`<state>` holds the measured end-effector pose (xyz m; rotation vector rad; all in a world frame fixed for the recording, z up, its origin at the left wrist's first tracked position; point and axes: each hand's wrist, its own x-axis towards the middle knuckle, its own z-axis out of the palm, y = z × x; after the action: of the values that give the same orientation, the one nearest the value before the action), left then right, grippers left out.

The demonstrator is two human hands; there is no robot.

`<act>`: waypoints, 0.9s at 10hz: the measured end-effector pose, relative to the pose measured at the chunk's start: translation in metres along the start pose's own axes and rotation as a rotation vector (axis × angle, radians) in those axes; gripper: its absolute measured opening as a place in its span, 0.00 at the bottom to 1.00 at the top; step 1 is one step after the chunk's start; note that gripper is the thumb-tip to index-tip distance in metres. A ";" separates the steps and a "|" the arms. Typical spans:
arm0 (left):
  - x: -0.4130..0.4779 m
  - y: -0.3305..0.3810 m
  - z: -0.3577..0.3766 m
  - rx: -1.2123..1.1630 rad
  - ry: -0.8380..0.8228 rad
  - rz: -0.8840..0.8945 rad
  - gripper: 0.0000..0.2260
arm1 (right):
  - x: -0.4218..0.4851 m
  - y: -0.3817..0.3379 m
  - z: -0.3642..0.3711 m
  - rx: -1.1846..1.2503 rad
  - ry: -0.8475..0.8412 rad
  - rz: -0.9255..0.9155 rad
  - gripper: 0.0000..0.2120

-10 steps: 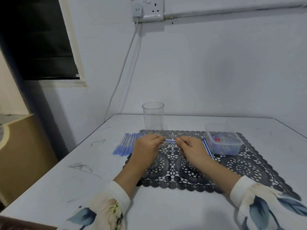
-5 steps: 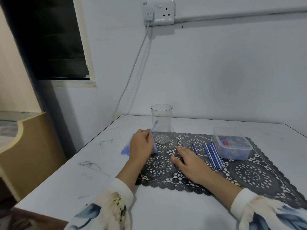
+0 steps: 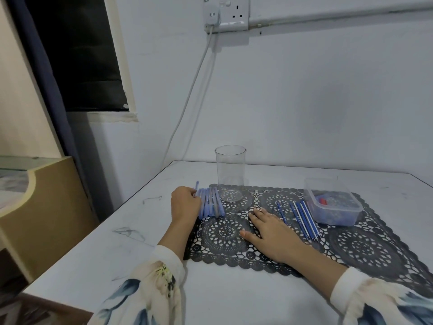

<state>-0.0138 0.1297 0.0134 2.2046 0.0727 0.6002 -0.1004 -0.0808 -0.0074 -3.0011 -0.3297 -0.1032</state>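
Left hand [image 3: 185, 205] fingers curl round a light-blue plastic pen barrel [image 3: 196, 186], at nine o'clock of the row of blue pen barrels [image 3: 210, 205]. Right hand [image 3: 269, 231] fingers lie straight and spread on the black lace placemat [image 3: 365, 249].

Table [image 3: 234, 296]: white, flat top, far edge close against the wall, left edge and near-left corner in view. Directly on it: one dark lace-pattern placemat [image 3: 365, 249], scalloped border, round medallions, lying flat. Bare white surface shows on the placemat's far, near and left sides, widest to the left. Row of blue pens [image 3: 210, 205], side by side and parallel, at the placemat's far-left corner; some lie over its edge, and whether the leftmost lie on bare table is hidden. Grey scribble marks [image 3: 152, 199] on the tabletop, left of the placemat and well apart from it.
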 end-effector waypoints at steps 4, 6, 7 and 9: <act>0.000 -0.001 0.008 0.161 -0.097 0.022 0.21 | 0.001 0.000 -0.001 0.000 -0.011 -0.004 0.35; -0.003 0.000 0.007 0.178 -0.063 0.063 0.19 | 0.001 -0.001 -0.001 -0.005 -0.014 -0.003 0.35; -0.003 0.001 0.007 0.232 -0.071 0.064 0.19 | 0.000 -0.001 -0.001 -0.002 -0.014 -0.005 0.35; -0.001 0.001 0.007 0.304 -0.023 0.027 0.09 | 0.001 0.000 -0.001 -0.010 -0.022 -0.006 0.36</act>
<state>-0.0120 0.1241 0.0101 2.5090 0.1295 0.6106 -0.0994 -0.0803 -0.0062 -3.0134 -0.3420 -0.0724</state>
